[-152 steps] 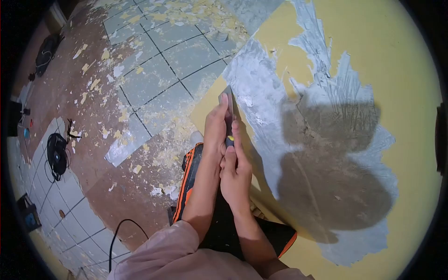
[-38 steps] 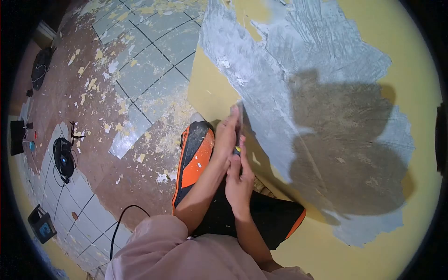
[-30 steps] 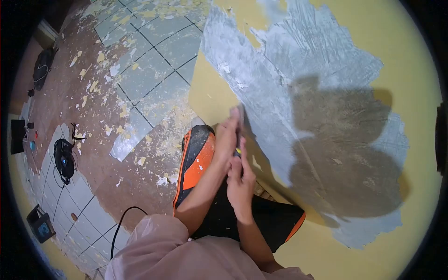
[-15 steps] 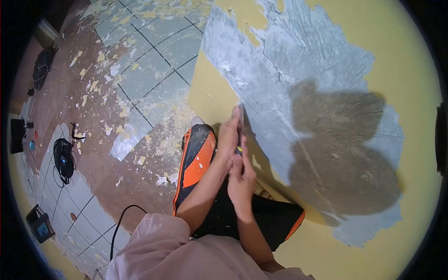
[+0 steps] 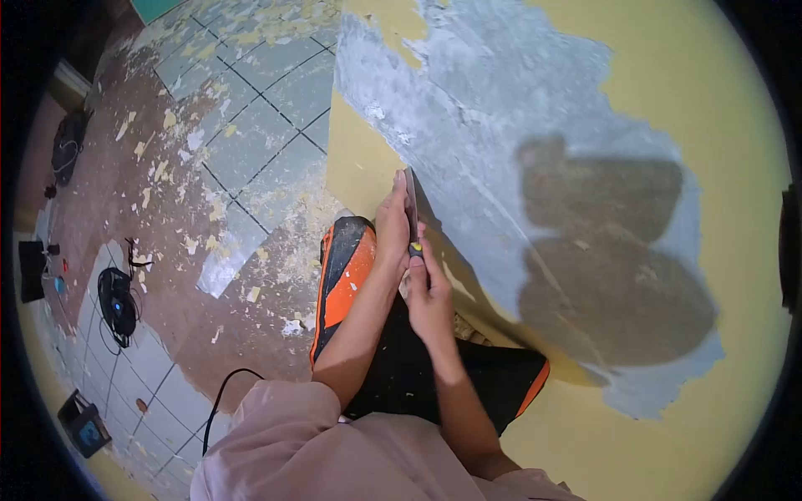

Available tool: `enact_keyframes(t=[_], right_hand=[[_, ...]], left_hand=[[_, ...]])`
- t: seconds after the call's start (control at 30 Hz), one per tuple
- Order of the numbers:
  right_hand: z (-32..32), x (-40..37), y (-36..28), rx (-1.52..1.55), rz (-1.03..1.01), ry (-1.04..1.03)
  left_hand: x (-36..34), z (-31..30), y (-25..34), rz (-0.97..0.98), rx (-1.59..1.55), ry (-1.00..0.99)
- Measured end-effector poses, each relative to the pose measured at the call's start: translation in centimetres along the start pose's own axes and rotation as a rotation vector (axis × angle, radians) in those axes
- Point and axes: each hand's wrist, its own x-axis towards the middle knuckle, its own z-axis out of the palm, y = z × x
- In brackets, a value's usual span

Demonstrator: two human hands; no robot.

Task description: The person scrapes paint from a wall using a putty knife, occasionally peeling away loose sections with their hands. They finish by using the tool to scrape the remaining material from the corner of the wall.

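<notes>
At the foot of the wall (image 5: 693, 92), low down where yellow paint meets bare plaster, you've got the scraper (image 5: 410, 203) in both hands. It's a thin, flat metal blade, seen nearly edge-on, with a speck of yellow at the handle. Its long axis runs almost straight up the view, blade tip pointing up and away from you, handle end toward your body, edge set against the paint line.

Your left hand (image 5: 390, 231) lies alongside the blade, fingers pressed together and straight, backing the steel. Your right hand (image 5: 430, 296) sits just below, curled tight round the handle, forefinger stretched toward the blade.

The stripped patch (image 5: 501, 117) is grey, chalky and streaked with scrape marks, ragged at the edges; the paint around it is smooth and matte. To your left, the tiled floor (image 5: 251, 142) is grey squares with dark joints, littered with pale, curled paint flakes (image 5: 188, 138).
</notes>
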Motion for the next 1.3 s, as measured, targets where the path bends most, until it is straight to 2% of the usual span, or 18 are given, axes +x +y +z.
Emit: enact_keyframes(t=[0.07, 0.13, 0.17, 0.23, 0.33, 0.5, 0.57, 0.63, 0.7, 0.73, 0.8, 0.87, 0.93, 0.97, 1.03, 1.07, 1.13, 1.3], right_hand=[[-2.7, -1.1, -3.1, 0.151, 0.273, -0.071], [-5.1, -3.4, -3.1, 0.102, 0.231, -0.072], [-6.3, -5.0, -2.7, 0.049, 0.193, -0.092], [-8.4, -8.0, -1.1, 0.043, 0.175, -0.075], [-10.6, -12.5, 1.6, -0.008, 0.121, -0.026], [-11.9, -17.3, 5.3, -0.027, 0.346, 0.137], [-12.2, -18.1, 4.8, 0.013, 0.358, 0.152], [-12.7, -18.3, 4.0, -0.123, 0.150, 0.215], [-13.4, -18.7, 2.9, -0.065, 0.194, 0.217], [-13.8, -19.1, 3.0, -0.060, 0.128, 0.223], [-14.6, -19.6, 2.3, -0.009, 0.080, 0.217], [-15.9, -20.3, 1.8, -0.005, 0.106, 0.216], [-17.0, -20.7, 1.7, 0.005, 0.137, 0.206], [-17.7, -21.0, 1.8, -0.075, 0.091, 0.221], [-18.0, -21.7, 2.2, -0.144, 0.069, 0.242], [-18.0, -21.7, 2.4, -0.176, 0.142, 0.208], [-17.4, -21.4, 3.8, -0.269, 0.192, 0.175], [-13.6, -19.6, 4.1, -0.346, 0.274, 0.227]], left_hand=[[0.2, 0.2, -0.3, 0.020, 0.003, 0.006], [0.8, -0.8, 0.0, 0.574, 0.563, 0.266], [0.9, -0.4, 0.2, 0.575, 0.574, 0.241], [0.7, 1.1, 1.3, 1.043, 0.617, 0.385], [1.9, 2.7, -1.1, 1.215, 0.788, 0.117], [1.5, -1.0, -7.3, 1.160, 1.089, -0.075], [-0.3, -0.8, -8.0, 0.761, 0.946, -0.097], [-0.2, 0.3, -6.6, 0.876, 0.926, -0.019], [-1.3, 1.7, -4.6, 1.225, 0.879, -0.082], [-0.4, 2.0, -5.2, 1.217, 0.895, -0.112], [2.2, 1.6, -8.3, 0.958, 0.813, 0.235], [3.8, -2.8, -12.5, 0.035, 0.183, -0.105], [4.5, -7.1, -17.7, -0.326, 0.345, -0.270], [-2.9, -4.3, -16.3, -0.331, 0.615, -0.282], [-8.9, -2.2, -17.7, -0.429, 0.486, -0.425], [-11.3, -1.0, -17.9, -0.611, 0.381, -0.580], [-14.8, -0.6, -18.8, -0.748, 0.219, -0.805], [-14.9, -2.1, -20.7, -0.682, 0.446, -0.721]])
